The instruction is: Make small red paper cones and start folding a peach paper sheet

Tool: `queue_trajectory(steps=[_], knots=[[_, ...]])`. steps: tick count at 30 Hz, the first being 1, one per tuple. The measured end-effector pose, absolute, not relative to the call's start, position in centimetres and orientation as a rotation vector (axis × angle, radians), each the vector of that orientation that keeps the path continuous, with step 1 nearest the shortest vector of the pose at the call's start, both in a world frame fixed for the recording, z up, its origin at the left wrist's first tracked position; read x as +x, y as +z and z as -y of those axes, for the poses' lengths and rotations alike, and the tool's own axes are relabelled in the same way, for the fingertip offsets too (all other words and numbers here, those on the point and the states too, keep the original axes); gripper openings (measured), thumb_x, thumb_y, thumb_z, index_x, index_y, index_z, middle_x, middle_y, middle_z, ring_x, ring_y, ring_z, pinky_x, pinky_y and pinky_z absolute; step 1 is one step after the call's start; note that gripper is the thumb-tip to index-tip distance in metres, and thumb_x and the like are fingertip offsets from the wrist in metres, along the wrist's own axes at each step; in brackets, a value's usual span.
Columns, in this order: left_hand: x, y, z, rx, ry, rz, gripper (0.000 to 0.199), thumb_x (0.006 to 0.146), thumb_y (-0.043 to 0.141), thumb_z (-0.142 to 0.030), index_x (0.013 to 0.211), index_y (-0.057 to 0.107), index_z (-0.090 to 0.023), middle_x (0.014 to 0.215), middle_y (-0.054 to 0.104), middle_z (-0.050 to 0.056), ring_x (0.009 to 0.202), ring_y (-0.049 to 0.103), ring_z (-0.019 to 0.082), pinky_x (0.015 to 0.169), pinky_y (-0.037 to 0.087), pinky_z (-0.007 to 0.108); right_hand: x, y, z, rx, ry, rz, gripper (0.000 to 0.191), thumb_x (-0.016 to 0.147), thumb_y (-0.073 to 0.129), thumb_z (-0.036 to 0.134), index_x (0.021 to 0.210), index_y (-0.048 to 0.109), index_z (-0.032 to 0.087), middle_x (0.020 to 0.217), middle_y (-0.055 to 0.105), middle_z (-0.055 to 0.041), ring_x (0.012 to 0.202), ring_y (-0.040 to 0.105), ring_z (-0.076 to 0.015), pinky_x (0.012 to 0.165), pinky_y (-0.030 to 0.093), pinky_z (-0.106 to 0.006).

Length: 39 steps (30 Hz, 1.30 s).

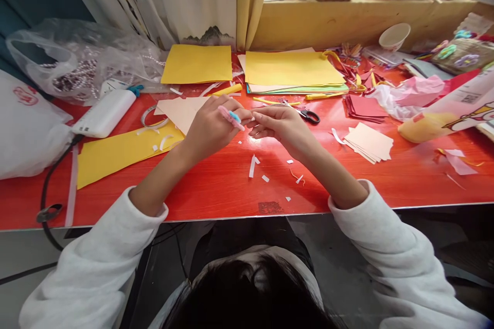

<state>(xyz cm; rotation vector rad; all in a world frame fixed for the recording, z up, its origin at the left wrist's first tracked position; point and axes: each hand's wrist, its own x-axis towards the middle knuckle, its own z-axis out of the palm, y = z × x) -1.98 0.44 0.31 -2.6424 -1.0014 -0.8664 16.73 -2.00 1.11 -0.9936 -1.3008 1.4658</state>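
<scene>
My left hand is above the red table, its fingers closed around a pink and blue object that looks like a small paper or ribbon piece. My right hand meets it at the fingertips, its thumb and index finger pinched together. Whatever lies between those right fingertips is too small to make out. Behind my right hand are black-handled scissors, partly covered by it. A pale pink sheet lies behind my left hand. White paper scraps are scattered below both hands.
Yellow sheets and a stack of coloured paper lie at the back. Yellow strips, a tape roll and a white power strip are left. Red squares, pale squares and a pink package sit right.
</scene>
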Motion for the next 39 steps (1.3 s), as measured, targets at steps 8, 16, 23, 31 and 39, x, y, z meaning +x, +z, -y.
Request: queue_trajectory(steps=[8,16,23,31,39], knots=[[-2.3,0.5,-0.7,-2.599,-0.823,0.948,0.028,0.095,0.04,-0.041,0.098,0.058,-0.02,0.095,0.065,0.005,0.1,0.06,0.023,0.09,0.044,0.04,16.8,1.1,2.2,-0.942,1.524,1.243,0.014,0.084,0.065,0.021,0.095,0.07,0.012,0.09,0.074,-0.0074,0.08,0.072,-0.0137,0.082,0.059,-0.028],[-2.3,0.4,-0.6,-2.572,-0.818,0.935,0.025,0.096,0.038,-0.038,0.099,0.057,-0.022,0.101,0.064,0.004,0.104,0.058,0.022,0.095,0.04,0.041,16.7,1.5,2.2,-0.958,1.528,1.177,0.021,0.081,0.063,0.01,0.102,0.067,0.011,0.09,0.075,-0.0072,0.089,0.072,-0.0162,0.094,0.056,-0.035],[-2.2,0.5,-0.3,-2.637,-0.828,1.031,0.026,0.095,0.036,-0.037,0.097,0.058,-0.024,0.103,0.063,0.004,0.107,0.057,0.023,0.097,0.039,0.043,16.5,1.4,2.4,-0.981,1.494,1.158,0.024,0.081,0.062,0.009,0.105,0.067,0.011,0.083,0.075,-0.0057,0.082,0.072,-0.0149,0.092,0.057,-0.035],[-2.1,0.6,-0.2,-2.673,-0.815,1.118,0.023,0.092,0.041,-0.038,0.096,0.059,-0.023,0.103,0.064,0.006,0.11,0.056,0.026,0.099,0.039,0.045,16.4,1.4,2.6,-1.014,1.438,1.203,0.027,0.082,0.063,0.013,0.109,0.067,0.011,0.086,0.074,-0.0057,0.084,0.072,-0.0146,0.091,0.057,-0.033],[-1.2,0.7,0.3,-2.588,-0.995,1.237,0.017,0.09,0.047,-0.032,0.09,0.059,-0.02,0.098,0.065,0.007,0.104,0.056,0.024,0.095,0.045,0.043,16.3,1.5,2.6,-0.992,1.414,1.19,0.024,0.079,0.064,0.013,0.103,0.068,0.011,0.086,0.074,-0.005,0.083,0.072,-0.0144,0.089,0.058,-0.032]])
